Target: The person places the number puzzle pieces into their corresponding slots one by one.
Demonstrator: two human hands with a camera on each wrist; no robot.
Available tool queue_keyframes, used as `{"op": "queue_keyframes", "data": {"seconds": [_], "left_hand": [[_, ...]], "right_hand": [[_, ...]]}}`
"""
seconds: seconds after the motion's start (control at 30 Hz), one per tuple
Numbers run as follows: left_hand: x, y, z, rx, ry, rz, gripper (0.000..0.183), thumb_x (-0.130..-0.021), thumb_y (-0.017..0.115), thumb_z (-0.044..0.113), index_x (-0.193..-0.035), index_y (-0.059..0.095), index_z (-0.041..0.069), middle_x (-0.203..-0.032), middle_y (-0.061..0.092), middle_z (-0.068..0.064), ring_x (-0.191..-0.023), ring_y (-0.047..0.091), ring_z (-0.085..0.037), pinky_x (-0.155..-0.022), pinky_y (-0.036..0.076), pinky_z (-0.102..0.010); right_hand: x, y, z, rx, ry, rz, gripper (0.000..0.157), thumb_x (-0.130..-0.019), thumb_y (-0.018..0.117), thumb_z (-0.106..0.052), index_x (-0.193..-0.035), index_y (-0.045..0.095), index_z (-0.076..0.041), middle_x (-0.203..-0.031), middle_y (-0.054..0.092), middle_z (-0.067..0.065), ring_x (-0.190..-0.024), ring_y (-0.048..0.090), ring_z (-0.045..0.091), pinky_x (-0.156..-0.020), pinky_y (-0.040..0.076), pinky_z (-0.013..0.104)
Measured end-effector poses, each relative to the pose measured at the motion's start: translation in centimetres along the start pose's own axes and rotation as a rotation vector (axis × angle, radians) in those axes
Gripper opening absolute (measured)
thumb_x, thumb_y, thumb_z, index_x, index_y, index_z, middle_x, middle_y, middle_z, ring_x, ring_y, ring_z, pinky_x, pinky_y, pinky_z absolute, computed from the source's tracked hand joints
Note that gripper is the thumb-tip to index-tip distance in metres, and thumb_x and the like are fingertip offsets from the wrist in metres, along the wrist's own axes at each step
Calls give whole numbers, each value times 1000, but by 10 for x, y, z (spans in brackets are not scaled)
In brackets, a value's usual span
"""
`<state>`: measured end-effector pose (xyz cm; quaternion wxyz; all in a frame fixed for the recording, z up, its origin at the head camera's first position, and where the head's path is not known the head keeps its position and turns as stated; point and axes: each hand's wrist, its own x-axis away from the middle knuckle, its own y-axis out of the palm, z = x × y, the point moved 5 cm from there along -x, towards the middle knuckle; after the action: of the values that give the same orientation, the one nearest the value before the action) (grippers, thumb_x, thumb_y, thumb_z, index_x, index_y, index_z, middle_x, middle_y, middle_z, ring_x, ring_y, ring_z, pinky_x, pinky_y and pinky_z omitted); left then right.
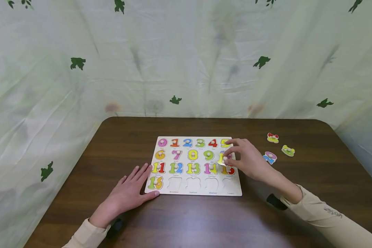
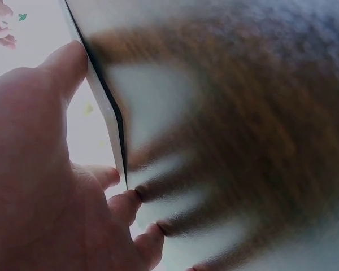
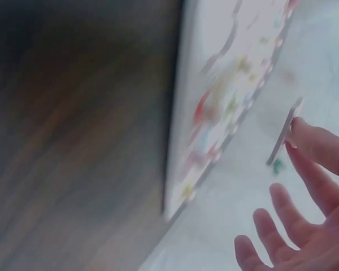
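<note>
A white wooden number puzzle board lies on the brown table with coloured, knobbed number pieces in its upper rows and a 16 piece at lower left. My right hand pinches a number puzzle piece between thumb and forefinger above the board's right side. Yellow shows on this piece, but its full number is hidden. Edge-on in the right wrist view, the thin piece stands apart from the board, other fingers spread. With fingers spread, my left hand rests along the board's left edge, thumb touching its lower corner.
Right of the board lie a red and yellow piece, a green and yellow piece, and a purple and blue piece close to my right hand. Outlined recesses line the board's bottom row. A pale leaf-patterned curtain hangs behind the table.
</note>
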<state>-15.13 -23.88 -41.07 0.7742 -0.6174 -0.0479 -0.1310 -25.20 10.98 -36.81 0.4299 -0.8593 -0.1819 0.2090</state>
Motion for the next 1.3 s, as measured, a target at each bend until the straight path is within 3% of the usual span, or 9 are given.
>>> {"op": "queue_keyframes", "data": {"seconds": [0.27, 0.5, 0.83, 1.13, 1.3], "left_hand": [[2, 0, -2, 2, 7, 15, 100, -84, 54, 74, -157, 25, 13, -161, 22, -12, -146, 18, -40, -106, 22, -69], [2, -1, -2, 2, 8, 19, 100, -84, 54, 75, -157, 25, 13, -161, 23, -11, -146, 18, -39, -106, 21, -69], [1, 1, -4, 15, 16, 28, 100, -83, 53, 76, -157, 26, 13, -161, 23, -11, -146, 19, -39, -106, 21, -69], [0, 2, -3, 21, 15, 21, 99, -83, 57, 73, -157, 27, 13, -161, 23, -12, -146, 19, -40, -106, 21, -69], [2, 1, -2, 25, 9, 14, 99, -84, 56, 73, -157, 26, 13, -161, 22, -12, -146, 18, -40, -107, 20, -70]], "right_hand": [[-5, 31, -43, -38, -132, -52, 10, -80, 83, -20, -85, 77, -26, -125, 61, 3, -121, 49, 25, -99, 39, 46], [-12, 65, -74, -64, -219, -138, 10, -80, 84, -23, -87, 77, -24, -125, 61, 3, -120, 49, 23, -99, 39, 42], [-31, 96, -107, 65, -315, -188, 8, -81, 82, -30, -86, 77, -27, -123, 62, 0, -116, 51, 22, -97, 41, 41], [-39, 114, -112, 120, -263, -287, 12, -82, 81, -29, -93, 79, -27, -129, 60, 0, -121, 47, 21, -102, 39, 39], [-41, 119, -113, 150, -268, -296, 13, -82, 81, -30, -94, 79, -26, -129, 60, 0, -121, 47, 21, -103, 38, 40]]}}
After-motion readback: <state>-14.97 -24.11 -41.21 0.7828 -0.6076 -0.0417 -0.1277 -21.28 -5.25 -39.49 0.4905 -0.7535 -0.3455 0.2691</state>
